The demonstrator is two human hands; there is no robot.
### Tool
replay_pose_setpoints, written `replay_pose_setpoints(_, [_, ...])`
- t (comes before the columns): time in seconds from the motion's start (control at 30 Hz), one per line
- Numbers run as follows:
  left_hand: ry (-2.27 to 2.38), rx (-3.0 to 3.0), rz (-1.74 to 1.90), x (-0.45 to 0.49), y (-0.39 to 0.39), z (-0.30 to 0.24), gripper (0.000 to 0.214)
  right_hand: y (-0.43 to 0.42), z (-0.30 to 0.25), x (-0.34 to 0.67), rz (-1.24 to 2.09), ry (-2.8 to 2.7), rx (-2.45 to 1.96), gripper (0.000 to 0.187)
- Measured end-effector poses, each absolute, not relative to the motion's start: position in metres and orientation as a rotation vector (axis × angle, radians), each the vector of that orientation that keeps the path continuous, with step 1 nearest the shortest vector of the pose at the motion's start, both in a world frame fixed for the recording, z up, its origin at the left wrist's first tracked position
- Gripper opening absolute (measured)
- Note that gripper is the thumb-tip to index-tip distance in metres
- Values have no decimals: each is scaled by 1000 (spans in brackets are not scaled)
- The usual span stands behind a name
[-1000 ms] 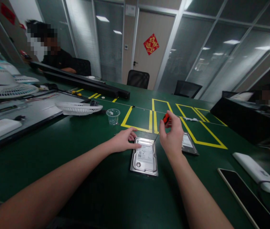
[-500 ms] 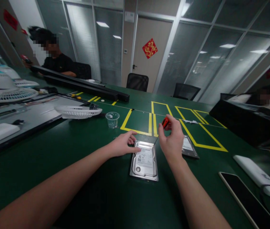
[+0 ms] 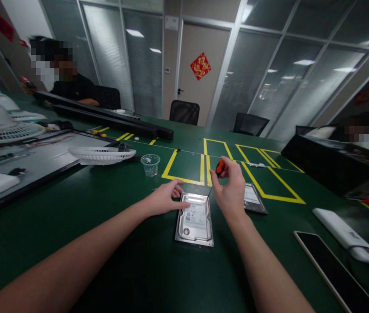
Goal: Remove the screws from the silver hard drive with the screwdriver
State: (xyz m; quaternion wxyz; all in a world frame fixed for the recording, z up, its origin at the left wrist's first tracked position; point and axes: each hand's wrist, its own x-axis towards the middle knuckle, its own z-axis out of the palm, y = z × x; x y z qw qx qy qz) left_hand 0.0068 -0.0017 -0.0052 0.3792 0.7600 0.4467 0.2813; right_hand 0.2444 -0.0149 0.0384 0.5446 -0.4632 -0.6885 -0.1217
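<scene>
A silver hard drive (image 3: 195, 224) lies label up on the table in front of me. My left hand (image 3: 166, 198) steadies its far left side, the thumb laid on the label and the other fingers curled at the edge. In my right hand (image 3: 230, 187) is a screwdriver (image 3: 220, 168) with a red and black handle, pinched between thumb and fingers. Its thin shaft slants down to the drive's far right corner; whether the tip sits in a screw is too small to tell. A second hard drive (image 3: 254, 199) lies to the right, partly behind my right hand.
A clear plastic cup (image 3: 150, 166) with small bits inside stands beyond my left hand. White fan parts (image 3: 101, 155) and a flat panel (image 3: 54, 152) lie leftward. At right are a phone (image 3: 334, 269), a white device (image 3: 347, 234) and a black box (image 3: 318, 165). Two people sit nearby.
The whole view has shifted slightly, so things appear a little further left. Both hands keep their places at the drive; the screwdriver handle looks slightly turned in my right fingers.
</scene>
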Motion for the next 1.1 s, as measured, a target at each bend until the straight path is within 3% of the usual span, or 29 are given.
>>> replay_pose_setpoints(0.2, [1133,1931,723,7,-1,-5,87,-12,33,245,-262,-1636,-1072,48])
replay_pose_setpoints(0.5, [1140,1926,709,6,-2,-5,87,-18,43,245,-320,-1599,-1130,38])
replay_pose_setpoints(0.8, [1121,1935,731,5,0,-9,88,-17,39,243,-312,-1620,-1079,45])
replay_pose_setpoints(1.1, [1144,1932,706,5,-1,-7,89,-19,41,244,-304,-1602,-1137,40])
